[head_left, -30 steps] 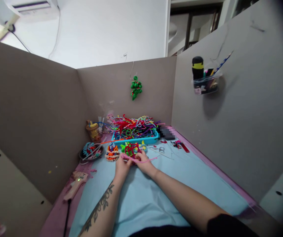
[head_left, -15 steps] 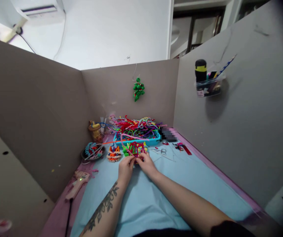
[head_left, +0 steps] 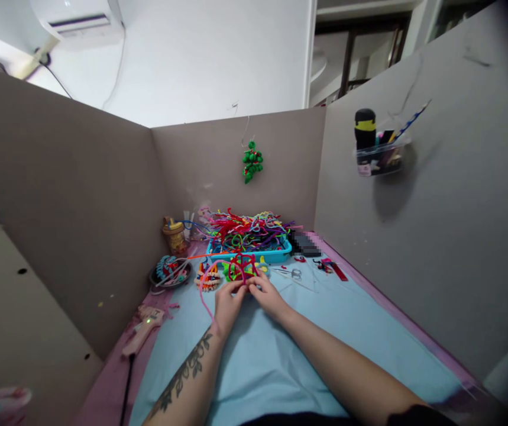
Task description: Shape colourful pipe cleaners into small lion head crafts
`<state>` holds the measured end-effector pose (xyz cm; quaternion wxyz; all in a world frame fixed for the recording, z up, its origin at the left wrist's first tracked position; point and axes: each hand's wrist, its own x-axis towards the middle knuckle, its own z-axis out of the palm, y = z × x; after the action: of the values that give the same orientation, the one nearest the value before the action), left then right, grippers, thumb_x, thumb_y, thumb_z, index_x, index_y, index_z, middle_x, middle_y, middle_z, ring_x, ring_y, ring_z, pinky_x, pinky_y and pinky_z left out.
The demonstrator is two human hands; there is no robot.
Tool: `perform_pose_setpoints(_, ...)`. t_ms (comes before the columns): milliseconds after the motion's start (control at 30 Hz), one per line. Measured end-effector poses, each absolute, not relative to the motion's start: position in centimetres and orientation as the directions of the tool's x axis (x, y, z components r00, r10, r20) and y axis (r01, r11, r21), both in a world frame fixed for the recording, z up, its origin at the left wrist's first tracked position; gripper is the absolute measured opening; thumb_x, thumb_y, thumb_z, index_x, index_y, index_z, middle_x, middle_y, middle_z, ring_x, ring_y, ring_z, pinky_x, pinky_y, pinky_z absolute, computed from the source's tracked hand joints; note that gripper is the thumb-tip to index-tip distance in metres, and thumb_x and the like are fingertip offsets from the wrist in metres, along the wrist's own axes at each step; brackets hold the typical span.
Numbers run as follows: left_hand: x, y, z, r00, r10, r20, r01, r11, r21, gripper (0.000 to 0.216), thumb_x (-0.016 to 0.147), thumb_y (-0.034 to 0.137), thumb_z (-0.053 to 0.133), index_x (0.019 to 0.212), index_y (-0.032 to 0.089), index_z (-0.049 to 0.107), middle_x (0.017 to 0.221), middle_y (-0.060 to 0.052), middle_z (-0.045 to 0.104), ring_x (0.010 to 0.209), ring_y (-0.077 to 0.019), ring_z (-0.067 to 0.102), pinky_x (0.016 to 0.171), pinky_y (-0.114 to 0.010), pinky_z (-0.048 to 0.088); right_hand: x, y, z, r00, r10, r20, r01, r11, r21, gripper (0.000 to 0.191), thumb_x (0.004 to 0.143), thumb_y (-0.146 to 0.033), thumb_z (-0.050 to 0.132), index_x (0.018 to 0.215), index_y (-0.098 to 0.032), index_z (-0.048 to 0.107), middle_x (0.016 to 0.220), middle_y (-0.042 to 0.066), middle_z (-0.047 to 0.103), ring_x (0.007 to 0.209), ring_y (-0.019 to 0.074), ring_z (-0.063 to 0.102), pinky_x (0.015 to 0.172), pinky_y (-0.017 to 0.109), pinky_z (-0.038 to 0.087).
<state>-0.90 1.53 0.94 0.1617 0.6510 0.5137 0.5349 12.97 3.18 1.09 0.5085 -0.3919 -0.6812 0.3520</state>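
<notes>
My left hand (head_left: 228, 302) and my right hand (head_left: 267, 294) meet over the cloth, fingertips pinched close together. Between them they hold a dark pink pipe-cleaner shape (head_left: 241, 264) with several upright loops. A lighter pink pipe cleaner (head_left: 202, 290) arcs from it leftward and hangs down over my left wrist. Just behind are green and yellow pipe-cleaner pieces (head_left: 231, 273), partly covered by the pink shape. An orange and cream pipe-cleaner piece (head_left: 208, 278) sits left of my left hand. The exact joint under my fingertips is hidden.
A blue tray (head_left: 275, 257) heaped with coloured pipe cleaners stands behind. Scissors (head_left: 295, 274) lie to the right, near a dark blurred object (head_left: 306, 244). Leftward are a black bowl (head_left: 183, 278), a jar (head_left: 174, 236) and a pink glue gun (head_left: 141, 337). Grey panels enclose the table.
The light pink pipe cleaner has swung from behind the dark pink shape to the left, down over my left wrist. My hands stay pinched at nearly the same place.
</notes>
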Motion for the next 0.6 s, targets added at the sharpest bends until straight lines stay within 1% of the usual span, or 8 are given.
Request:
perform_pose_setpoints(33,-0.9,1.5,1.0,-0.107,0.856,0.506,0.479,-0.401,0.781,0.021,0.074,0.030,0.059,0.085,0.017,0.071,0.080,-0.006,0.072,0.071,-0.0183,0.065,0.069,-0.030,0.050,13.0,3.1,1.0,-0.197,0.885,0.423,0.166,0.455,-0.875,0.017,0.074,-0.020,0.047,0.082,-0.021,0.062,0.109,0.006,0.054,0.120,0.0230,0.038,0.104,0.037,0.026)
perform_pose_setpoints(100,-0.9,1.4,1.3,-0.122,0.875,0.468,0.455,-0.369,0.811,0.021,0.073,0.032,0.060,0.081,0.017,0.072,0.076,-0.006,0.072,0.068,-0.0184,0.064,0.066,-0.029,0.050,13.0,3.2,0.8,-0.215,0.870,0.444,0.132,0.477,-0.869,0.025,0.071,-0.015,0.045,0.091,-0.022,0.058,0.106,0.004,0.055,0.114,0.0212,0.044,0.101,0.037,0.030)
perform_pose_setpoints(167,-0.8,1.4,1.6,-0.139,0.890,0.435,0.436,-0.339,0.833,0.022,0.072,0.033,0.060,0.077,0.016,0.072,0.072,-0.006,0.071,0.066,-0.0187,0.063,0.064,-0.028,0.049,12.9,3.4,0.3,-0.184,0.873,0.451,0.072,0.469,-0.880,0.033,0.069,-0.014,0.044,0.100,-0.023,0.052,0.105,0.003,0.055,0.103,0.0192,0.051,0.095,0.036,0.038)
perform_pose_setpoints(233,-0.8,1.4,1.8,-0.151,0.904,0.400,0.405,-0.313,0.859,0.022,0.071,0.033,0.061,0.074,0.015,0.071,0.069,-0.005,0.071,0.065,-0.0185,0.063,0.062,-0.027,0.048,12.8,3.7,0.0,-0.129,0.904,0.408,-0.004,0.411,-0.912,0.033,0.070,-0.016,0.045,0.102,-0.023,0.046,0.104,0.004,0.056,0.092,0.0176,0.056,0.085,0.034,0.044)
perform_pose_setpoints(333,-0.9,1.5,1.9,-0.152,0.920,0.361,0.340,-0.294,0.893,0.022,0.069,0.033,0.062,0.074,0.014,0.071,0.069,-0.005,0.070,0.064,-0.0177,0.062,0.061,-0.026,0.048,12.7,4.2,-0.2,-0.088,0.956,0.281,-0.072,0.276,-0.959,0.028,0.071,-0.023,0.050,0.098,-0.023,0.044,0.092,0.003,0.058,0.076,0.0165,0.059,0.068,0.030,0.048)
perform_pose_setpoints(433,-0.8,1.6,1.7,-0.128,0.930,0.345,0.292,-0.297,0.909,0.022,0.068,0.033,0.064,0.074,0.014,0.070,0.069,-0.005,0.070,0.063,-0.0170,0.062,0.060,-0.026,0.048,12.9,4.4,0.1,-0.106,0.974,0.203,-0.091,0.194,-0.977,0.020,0.071,-0.032,0.055,0.087,-0.021,0.049,0.076,0.000,0.058,0.064,0.0150,0.056,0.056,0.025,0.045)
perform_pose_setpoints(533,-0.8,1.8,1.5,-0.115,0.936,0.334,0.224,-0.303,0.926,0.021,0.066,0.032,0.066,0.076,0.013,0.069,0.070,-0.005,0.069,0.063,-0.0162,0.062,0.061,-0.025,0.048,13.1,4.2,0.5,-0.122,0.977,0.174,-0.137,0.158,-0.978,0.020,0.069,-0.038,0.058,0.071,-0.020,0.051,0.064,-0.002,0.055,0.058,0.0129,0.052,0.052,0.023,0.042)
perform_pose_setpoints(600,-0.9,1.9,1.4,-0.119,0.941,0.318,0.174,-0.296,0.939,0.022,0.064,0.031,0.068,0.078,0.014,0.067,0.070,-0.004,0.069,0.064,-0.0160,0.062,0.061,-0.025,0.049,13.2,4.1,0.7,-0.136,0.980,0.143,-0.192,0.116,-0.974,0.022,0.066,-0.039,0.062,0.068,-0.019,0.051,0.062,-0.003,0.055,0.058,0.0129,0.053,0.052,0.023,0.041)
